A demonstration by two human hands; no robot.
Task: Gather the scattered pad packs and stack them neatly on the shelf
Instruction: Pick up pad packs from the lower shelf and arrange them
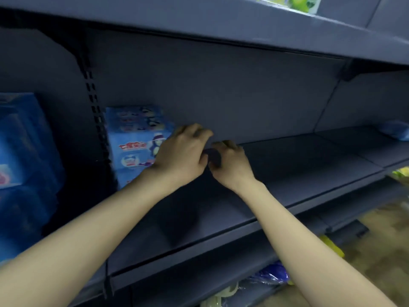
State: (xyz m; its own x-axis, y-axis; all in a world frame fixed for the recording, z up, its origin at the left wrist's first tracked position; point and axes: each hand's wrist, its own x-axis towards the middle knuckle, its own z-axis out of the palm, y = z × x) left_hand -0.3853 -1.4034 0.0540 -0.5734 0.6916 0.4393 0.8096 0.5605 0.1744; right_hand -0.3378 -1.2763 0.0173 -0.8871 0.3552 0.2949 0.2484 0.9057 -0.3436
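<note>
A stack of light blue pad packs (135, 138) stands at the left end of the grey shelf (287, 173), against the slotted upright. My left hand (183, 154) rests against the stack's right side, fingers curled over its edge. My right hand (230, 165) is just to the right of it, above the shelf board, fingers bent and nothing visible in them. One more light blue pack (396, 129) lies far right on the same shelf. The picture is blurred by motion.
Large blue packages (24, 165) fill the bay to the left of the upright (93, 111). Another shelf (221, 25) overhangs close above. Blue and yellow packets (274, 273) lie on the lower shelf, and tiled floor (376, 251) shows at lower right.
</note>
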